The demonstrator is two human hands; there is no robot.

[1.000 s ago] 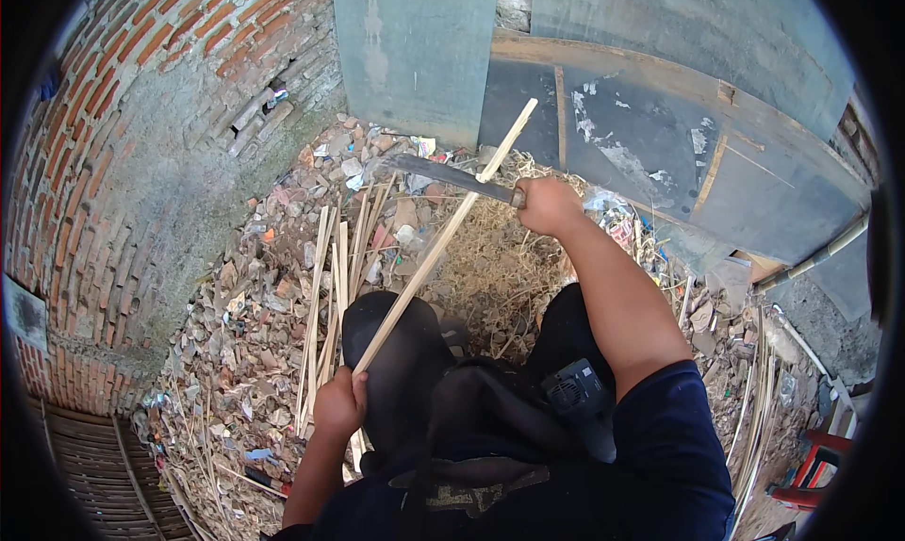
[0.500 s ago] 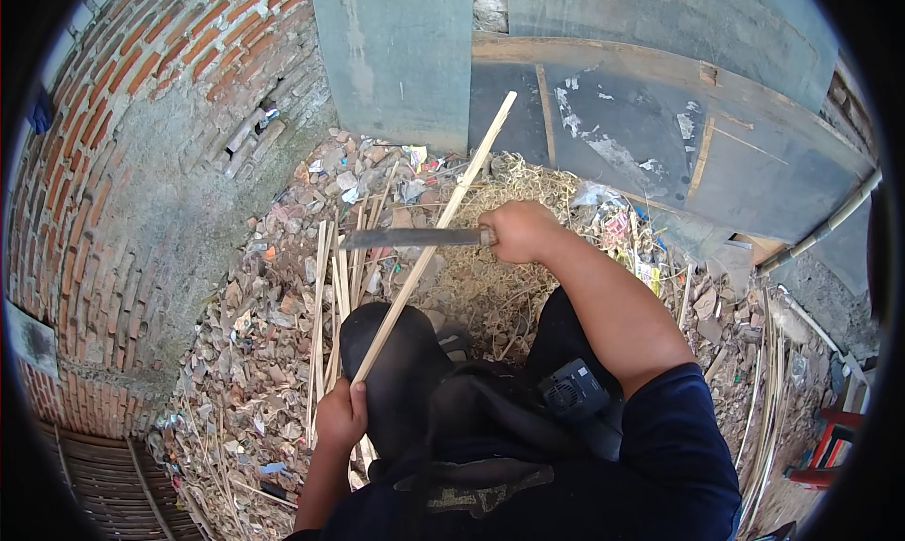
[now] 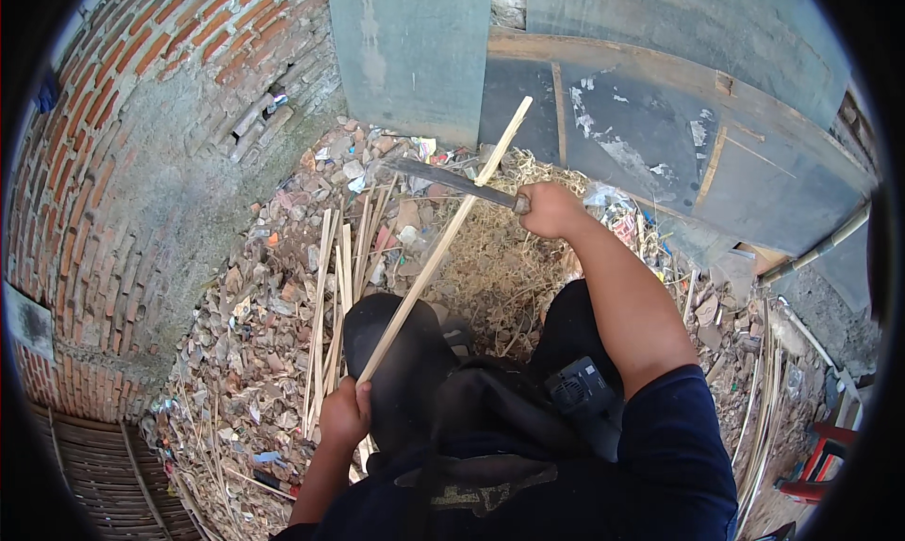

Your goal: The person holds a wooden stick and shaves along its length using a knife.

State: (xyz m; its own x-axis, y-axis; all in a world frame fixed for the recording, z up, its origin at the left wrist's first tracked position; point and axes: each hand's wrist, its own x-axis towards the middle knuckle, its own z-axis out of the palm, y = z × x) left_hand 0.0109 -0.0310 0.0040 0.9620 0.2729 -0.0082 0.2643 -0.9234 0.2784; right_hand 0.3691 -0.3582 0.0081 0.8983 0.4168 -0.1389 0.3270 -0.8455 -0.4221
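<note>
My left hand (image 3: 345, 413) is closed round the near end of a long pale bamboo strip (image 3: 441, 251), beside my left knee. The strip slants up and away to the right, passing over the knee. In my right hand (image 3: 552, 210) is the handle of a machete (image 3: 451, 177), its dark blade pointing left and slightly away. The blade lies across the upper part of the strip, and seems to touch it. Beyond and below the blade, a heap of curly pale shavings (image 3: 509, 249) covers the ground between my knees.
More bamboo strips (image 3: 332, 296) lie left of my left knee, and long thin ones (image 3: 765, 400) at the right. Rubble and litter (image 3: 273, 334) cover the ground. A brick wall (image 3: 141, 183) rises at left, grey-green panels (image 3: 415, 60) ahead. A red object (image 3: 818, 461) stands at far right.
The machete has moved away from me along the strip, toward its far end, and its blade tip has swung farther away. My left hand keeps its hold on the near end.
</note>
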